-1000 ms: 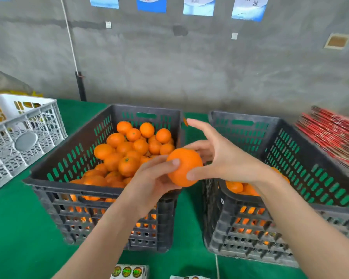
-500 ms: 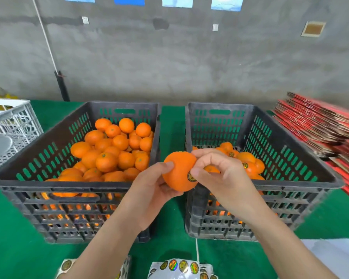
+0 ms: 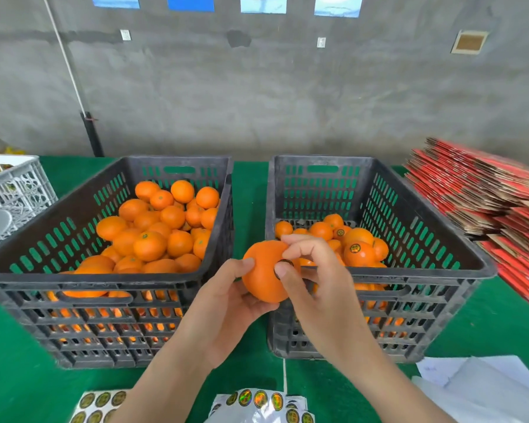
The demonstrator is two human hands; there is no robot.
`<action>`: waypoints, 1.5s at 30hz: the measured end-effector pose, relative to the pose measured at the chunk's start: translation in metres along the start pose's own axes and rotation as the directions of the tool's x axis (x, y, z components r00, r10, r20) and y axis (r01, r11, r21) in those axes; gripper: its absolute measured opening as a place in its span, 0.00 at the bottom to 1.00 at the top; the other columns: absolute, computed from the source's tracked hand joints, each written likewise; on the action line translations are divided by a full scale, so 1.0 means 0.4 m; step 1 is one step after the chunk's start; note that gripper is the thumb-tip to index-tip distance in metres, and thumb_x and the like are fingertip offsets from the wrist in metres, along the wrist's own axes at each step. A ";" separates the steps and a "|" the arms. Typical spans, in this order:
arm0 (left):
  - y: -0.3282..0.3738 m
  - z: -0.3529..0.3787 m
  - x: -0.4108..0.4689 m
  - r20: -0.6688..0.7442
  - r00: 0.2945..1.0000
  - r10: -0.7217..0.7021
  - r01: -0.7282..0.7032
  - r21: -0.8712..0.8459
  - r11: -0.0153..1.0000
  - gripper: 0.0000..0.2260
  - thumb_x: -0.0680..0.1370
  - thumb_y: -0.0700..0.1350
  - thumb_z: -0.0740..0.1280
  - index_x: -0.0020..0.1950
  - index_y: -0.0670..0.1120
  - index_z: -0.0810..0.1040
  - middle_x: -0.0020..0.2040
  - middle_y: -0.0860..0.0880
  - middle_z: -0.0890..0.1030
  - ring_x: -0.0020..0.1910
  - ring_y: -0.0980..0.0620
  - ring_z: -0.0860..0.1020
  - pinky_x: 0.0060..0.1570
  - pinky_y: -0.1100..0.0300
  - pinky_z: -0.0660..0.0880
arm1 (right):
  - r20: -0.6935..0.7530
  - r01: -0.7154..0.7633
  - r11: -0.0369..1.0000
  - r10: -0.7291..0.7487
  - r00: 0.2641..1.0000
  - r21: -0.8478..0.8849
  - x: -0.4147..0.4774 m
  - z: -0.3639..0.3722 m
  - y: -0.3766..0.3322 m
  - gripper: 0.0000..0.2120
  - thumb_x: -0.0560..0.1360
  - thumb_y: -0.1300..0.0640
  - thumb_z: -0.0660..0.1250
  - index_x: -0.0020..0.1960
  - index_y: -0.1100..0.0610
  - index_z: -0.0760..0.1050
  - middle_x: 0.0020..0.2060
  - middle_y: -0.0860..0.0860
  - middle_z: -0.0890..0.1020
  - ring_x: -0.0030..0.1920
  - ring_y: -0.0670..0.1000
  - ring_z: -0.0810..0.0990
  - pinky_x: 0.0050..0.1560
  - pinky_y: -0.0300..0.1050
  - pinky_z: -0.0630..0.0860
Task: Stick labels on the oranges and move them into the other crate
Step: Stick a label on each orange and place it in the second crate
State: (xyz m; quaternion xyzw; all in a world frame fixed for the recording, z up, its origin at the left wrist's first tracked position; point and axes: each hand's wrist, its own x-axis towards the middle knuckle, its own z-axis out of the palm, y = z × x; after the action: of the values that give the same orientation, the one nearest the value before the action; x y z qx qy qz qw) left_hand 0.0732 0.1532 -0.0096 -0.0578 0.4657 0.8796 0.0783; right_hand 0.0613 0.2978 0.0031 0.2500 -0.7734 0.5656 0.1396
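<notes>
My left hand (image 3: 226,303) grips an orange (image 3: 261,276) from below and the left, between the two dark crates. My right hand (image 3: 315,279) has its thumb and fingertips on a round black-rimmed label (image 3: 283,265) on the orange's right side. The left crate (image 3: 110,282) is piled high with plain oranges (image 3: 159,230). The right crate (image 3: 440,282) holds fewer oranges (image 3: 358,248), some showing round labels. Label sheets (image 3: 257,401) lie on the green table near me.
A white crate (image 3: 13,193) stands at the far left. Stacked red flat cartons (image 3: 483,203) lie at the right. White paper (image 3: 477,389) lies at the lower right. A second label sheet (image 3: 100,406) lies at the bottom left. A grey concrete wall is behind.
The view swung right and down, bringing both crates into full sight. My right hand went from an open reach beside the orange to pressing a label onto it with curled fingers.
</notes>
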 end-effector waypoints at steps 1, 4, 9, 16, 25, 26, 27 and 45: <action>-0.003 0.000 0.002 0.001 1.000 0.002 -0.002 0.003 1.000 0.28 0.64 0.51 0.70 0.62 0.43 0.75 0.55 0.40 0.82 0.54 0.42 0.81 0.53 0.48 0.77 | -0.006 -0.006 1.000 0.006 1.000 0.018 -0.004 0.002 0.003 0.09 0.76 0.48 0.63 0.55 0.45 0.69 0.58 0.38 0.73 0.60 0.40 0.72 0.56 0.48 0.75; -0.002 -0.002 0.011 0.010 0.999 0.030 -0.031 0.052 0.998 0.23 0.67 0.48 0.72 0.61 0.42 0.75 0.56 0.41 0.82 0.54 0.42 0.81 0.49 0.50 0.79 | 0.049 -0.091 0.988 0.086 0.995 0.125 -0.001 -0.010 0.012 0.27 0.74 0.44 0.66 0.68 0.42 0.59 0.62 0.40 0.72 0.61 0.38 0.71 0.58 0.45 0.74; 0.025 0.046 0.063 0.111 0.990 0.092 -0.111 0.180 0.977 0.14 0.72 0.48 0.69 0.53 0.43 0.82 0.53 0.41 0.83 0.52 0.44 0.81 0.48 0.52 0.80 | 0.236 0.011 0.996 0.010 0.972 -0.089 0.056 -0.056 0.031 0.32 0.67 0.44 0.71 0.67 0.41 0.62 0.63 0.37 0.67 0.62 0.34 0.67 0.57 0.32 0.69; -0.019 0.116 0.257 0.087 0.921 0.379 -0.287 0.810 0.511 0.14 0.80 0.31 0.55 0.64 0.38 0.72 0.54 0.39 0.78 0.45 0.47 0.77 0.51 0.59 0.74 | 0.119 -0.137 0.821 0.242 0.963 -0.554 0.386 -0.171 0.233 0.35 0.64 0.58 0.75 0.67 0.52 0.65 0.60 0.55 0.68 0.56 0.53 0.70 0.54 0.42 0.68; -0.056 0.087 0.275 0.308 0.846 0.435 -0.318 0.947 -0.051 0.12 0.80 0.40 0.62 0.62 0.45 0.78 0.56 0.48 0.81 0.53 0.51 0.78 0.50 0.69 0.69 | 0.237 -0.087 0.408 0.675 0.699 -0.909 0.521 -0.189 0.541 0.39 0.67 0.63 0.72 0.72 0.54 0.57 0.66 0.58 0.69 0.63 0.61 0.71 0.56 0.56 0.74; -0.055 0.088 0.275 0.311 0.842 0.440 -0.323 0.945 -0.050 0.12 0.80 0.40 0.62 0.61 0.45 0.78 0.56 0.48 0.81 0.53 0.52 0.78 0.49 0.69 0.69 | 0.246 -0.055 0.384 0.687 0.684 -0.922 0.521 -0.186 0.554 0.38 0.68 0.63 0.72 0.73 0.53 0.58 0.67 0.58 0.69 0.64 0.61 0.71 0.58 0.56 0.73; -0.054 0.089 0.275 0.310 0.841 0.443 -0.324 0.945 -0.046 0.12 0.80 0.39 0.62 0.61 0.44 0.78 0.55 0.47 0.81 0.52 0.52 0.78 0.49 0.69 0.70 | 0.252 -0.026 0.360 0.701 0.667 -0.933 0.522 -0.183 0.562 0.39 0.68 0.63 0.71 0.73 0.52 0.57 0.69 0.57 0.68 0.65 0.60 0.69 0.60 0.57 0.72; -0.006 0.035 0.139 0.187 0.867 0.463 -0.430 0.750 0.503 0.14 0.77 0.26 0.59 0.61 0.32 0.75 0.51 0.40 0.78 0.43 0.52 0.78 0.48 0.68 0.76 | 0.538 -0.026 0.923 0.246 0.806 -0.384 -0.122 0.069 0.195 0.14 0.77 0.51 0.63 0.48 0.63 0.79 0.44 0.55 0.82 0.44 0.50 0.78 0.46 0.48 0.75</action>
State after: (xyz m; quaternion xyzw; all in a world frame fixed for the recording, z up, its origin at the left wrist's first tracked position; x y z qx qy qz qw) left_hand 0.0186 0.1706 -0.0133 0.0866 0.7956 0.5824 -0.1428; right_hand 0.0616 0.3010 -0.0929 0.3225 -0.8849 0.3209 -0.0995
